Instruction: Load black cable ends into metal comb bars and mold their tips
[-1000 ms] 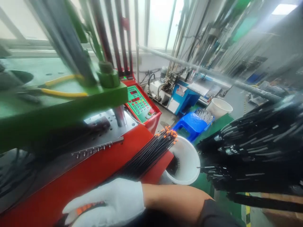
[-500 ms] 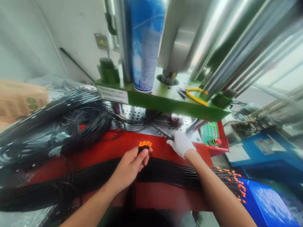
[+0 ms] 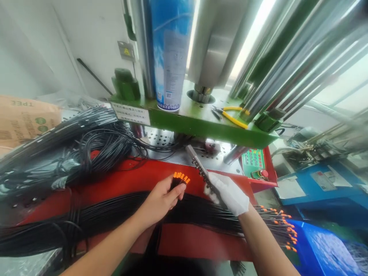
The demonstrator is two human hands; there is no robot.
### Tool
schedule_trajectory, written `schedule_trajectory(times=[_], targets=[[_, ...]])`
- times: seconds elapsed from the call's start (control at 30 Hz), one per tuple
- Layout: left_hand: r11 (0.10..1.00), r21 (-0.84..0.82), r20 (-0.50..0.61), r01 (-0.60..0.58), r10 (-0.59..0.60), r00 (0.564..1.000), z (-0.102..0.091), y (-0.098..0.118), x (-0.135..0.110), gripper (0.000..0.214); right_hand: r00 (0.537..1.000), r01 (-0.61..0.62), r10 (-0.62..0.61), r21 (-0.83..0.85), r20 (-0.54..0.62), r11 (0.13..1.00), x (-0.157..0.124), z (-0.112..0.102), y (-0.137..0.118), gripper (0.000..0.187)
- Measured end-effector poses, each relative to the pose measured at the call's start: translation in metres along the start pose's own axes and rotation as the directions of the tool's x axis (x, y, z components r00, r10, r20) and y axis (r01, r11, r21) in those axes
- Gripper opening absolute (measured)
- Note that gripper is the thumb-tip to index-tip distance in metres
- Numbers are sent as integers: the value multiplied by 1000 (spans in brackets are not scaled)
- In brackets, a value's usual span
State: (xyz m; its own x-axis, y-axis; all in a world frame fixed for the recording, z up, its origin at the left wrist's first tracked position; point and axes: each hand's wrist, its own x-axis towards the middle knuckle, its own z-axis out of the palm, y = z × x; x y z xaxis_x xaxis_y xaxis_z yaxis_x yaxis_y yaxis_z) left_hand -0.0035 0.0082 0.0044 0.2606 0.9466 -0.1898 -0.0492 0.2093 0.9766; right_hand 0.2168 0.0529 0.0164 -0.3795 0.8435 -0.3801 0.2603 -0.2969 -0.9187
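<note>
My bare left hand [image 3: 162,197] is closed around several black cables with orange ends [image 3: 181,177], which stick up above the thumb. My right hand [image 3: 230,191], in a white glove, grips a long metal bar [image 3: 197,160] with a row of small dark pegs along one edge. The bar slants up and left towards the press, its far end over the perforated metal plate. A small gap separates it from the orange ends. Below both hands, a thick bundle of black cables [image 3: 201,212] lies across the red table [image 3: 184,239].
A green press platform [image 3: 184,124] stands ahead, bearing a blue spray can [image 3: 171,57] and yellow-handled pliers [image 3: 234,117]. Coiled black cables [image 3: 106,147] lie left. At right are a green button panel [image 3: 253,163] and a blue bin [image 3: 316,249].
My right hand has drawn back from the press towards me, bringing the metal bar out over the red table. My left hand keeps the cables, turned slightly.
</note>
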Motion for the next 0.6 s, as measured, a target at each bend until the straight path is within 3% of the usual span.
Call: schedule_trajectory(times=[0.13,0.27,0.6], targets=[[995,-59,40,85,-82,996,14,4,6,31,991,135,-129,222,-39,966,3,6,0,43],[979,-73,68,193,-188,980,24,4,11,30,990,144,-135,402,-50,904,7,6,5,46],[953,260,52,153,-172,984,33,-7,19,32,987,148,-151,594,-45,791,1,-1,2,51]])
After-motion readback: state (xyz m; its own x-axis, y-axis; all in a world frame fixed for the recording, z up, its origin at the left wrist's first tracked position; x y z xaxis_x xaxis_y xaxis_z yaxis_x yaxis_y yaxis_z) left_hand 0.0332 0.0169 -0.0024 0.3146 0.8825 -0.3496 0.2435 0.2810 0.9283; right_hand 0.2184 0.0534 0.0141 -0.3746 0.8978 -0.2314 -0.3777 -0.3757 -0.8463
